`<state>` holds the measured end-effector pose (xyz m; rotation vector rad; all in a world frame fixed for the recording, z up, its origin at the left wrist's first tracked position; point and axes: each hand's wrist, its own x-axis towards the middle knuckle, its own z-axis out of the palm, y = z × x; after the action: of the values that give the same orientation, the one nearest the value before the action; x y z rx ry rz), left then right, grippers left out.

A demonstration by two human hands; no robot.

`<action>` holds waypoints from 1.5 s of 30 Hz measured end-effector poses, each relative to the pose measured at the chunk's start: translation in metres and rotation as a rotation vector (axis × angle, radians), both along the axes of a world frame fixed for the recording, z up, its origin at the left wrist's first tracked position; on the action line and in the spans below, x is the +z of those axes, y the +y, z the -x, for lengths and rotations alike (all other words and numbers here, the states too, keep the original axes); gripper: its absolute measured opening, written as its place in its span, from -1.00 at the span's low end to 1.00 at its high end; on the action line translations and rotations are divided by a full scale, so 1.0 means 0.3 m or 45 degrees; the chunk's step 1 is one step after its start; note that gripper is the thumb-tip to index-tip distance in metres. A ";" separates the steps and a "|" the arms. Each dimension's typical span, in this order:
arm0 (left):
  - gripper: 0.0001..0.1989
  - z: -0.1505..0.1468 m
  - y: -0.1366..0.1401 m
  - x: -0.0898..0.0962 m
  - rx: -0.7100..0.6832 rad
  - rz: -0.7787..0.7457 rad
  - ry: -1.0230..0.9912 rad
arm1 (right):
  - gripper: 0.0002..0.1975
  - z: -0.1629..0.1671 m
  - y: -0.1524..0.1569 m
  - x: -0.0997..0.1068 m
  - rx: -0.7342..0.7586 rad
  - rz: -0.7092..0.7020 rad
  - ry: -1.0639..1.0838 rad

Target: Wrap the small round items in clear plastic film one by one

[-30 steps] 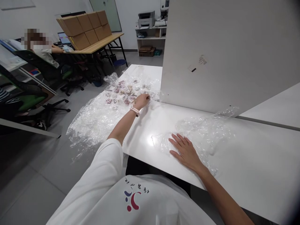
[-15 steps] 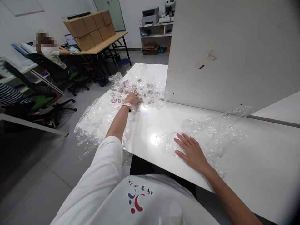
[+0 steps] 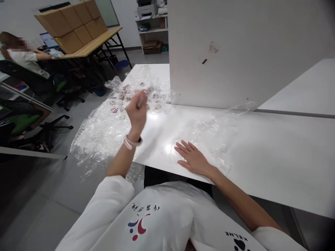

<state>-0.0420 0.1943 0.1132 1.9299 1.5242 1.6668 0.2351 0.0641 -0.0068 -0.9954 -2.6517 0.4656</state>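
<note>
My left hand (image 3: 137, 113), with a pale band at the wrist, is raised over the table with its fingers closed round a small clear-wrapped item (image 3: 142, 99). Blur hides its exact kind. Behind it, several small reddish and grey wrapped pieces (image 3: 156, 94) lie among crumpled clear plastic film (image 3: 101, 127), which hangs over the table's left edge. My right hand (image 3: 193, 157) lies flat with its fingers spread, on or beside a sheet of clear plastic (image 3: 213, 134) on the white table (image 3: 264, 153).
A tall white panel (image 3: 222, 76) stands along the table's far side. At the back left, brown cartons (image 3: 74, 26) are stacked on a wooden table (image 3: 87, 50). A person in a white top (image 3: 27, 62) sits there. A printer (image 3: 146, 9) is on a shelf behind.
My left hand has lifted from the wrapped pieces and come back with one in its fingers. My right hand stays spread on the table. The whole view has shifted.
</note>
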 end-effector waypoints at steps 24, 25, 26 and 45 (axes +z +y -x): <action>-0.75 -0.134 -0.653 -0.293 -0.644 0.596 0.449 | -0.77 -0.212 -0.336 0.039 -0.527 -0.097 0.460; -0.75 -0.143 -0.627 -0.275 -0.599 0.641 0.353 | -0.72 -0.217 -0.306 0.074 -0.562 -0.027 0.472; -0.74 -0.156 -0.590 -0.256 -0.556 0.681 0.276 | -0.69 -0.223 -0.267 0.109 -0.603 0.049 0.474; -0.36 -0.292 -0.307 -0.293 -0.768 0.469 0.855 | -0.29 -0.153 0.073 0.073 -0.313 -0.060 0.070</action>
<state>0.0455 0.1022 0.0252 2.4921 1.0994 0.4785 0.2809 0.0859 0.0151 -1.2540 -2.4372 0.3675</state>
